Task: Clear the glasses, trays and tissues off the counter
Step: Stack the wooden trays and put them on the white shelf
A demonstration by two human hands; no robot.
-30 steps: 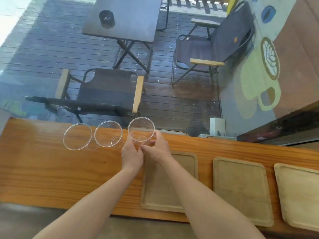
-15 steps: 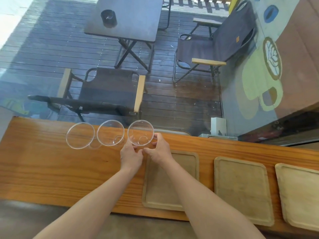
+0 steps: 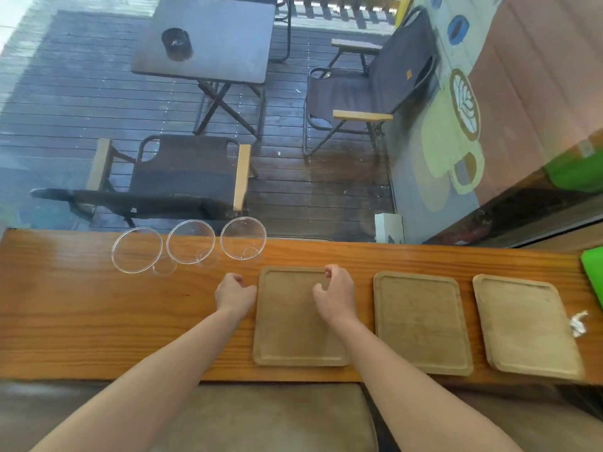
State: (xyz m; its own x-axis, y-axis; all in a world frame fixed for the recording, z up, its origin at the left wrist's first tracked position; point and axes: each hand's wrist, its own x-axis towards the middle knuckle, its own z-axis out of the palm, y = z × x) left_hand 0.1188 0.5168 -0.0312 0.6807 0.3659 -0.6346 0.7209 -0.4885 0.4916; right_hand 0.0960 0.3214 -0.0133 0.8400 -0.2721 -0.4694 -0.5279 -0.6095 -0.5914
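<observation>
Three clear glasses stand in a row at the counter's far edge: the left glass [image 3: 137,250], the middle glass [image 3: 191,242] and the right glass [image 3: 243,238]. Three wooden trays lie side by side: the left tray [image 3: 293,337], the middle tray [image 3: 421,321] and the right tray [image 3: 525,324]. A crumpled white tissue [image 3: 578,323] lies by the right tray's right edge. My left hand [image 3: 234,293] hovers just left of the left tray, fingers loosely curled, holding nothing. My right hand [image 3: 334,293] is over the left tray's far part, fingers curled and empty.
The wooden counter [image 3: 98,321] runs along a window. A green object [image 3: 592,269] sits at its far right end, and a white box [image 3: 388,227] stands behind the back edge. Below the near edge is a brown cushioned seat [image 3: 277,419]. Chairs and a table stand outside.
Both hands have let go of the right glass, which now stands beside the other two, and have drawn back toward the left tray. The camera has shifted right.
</observation>
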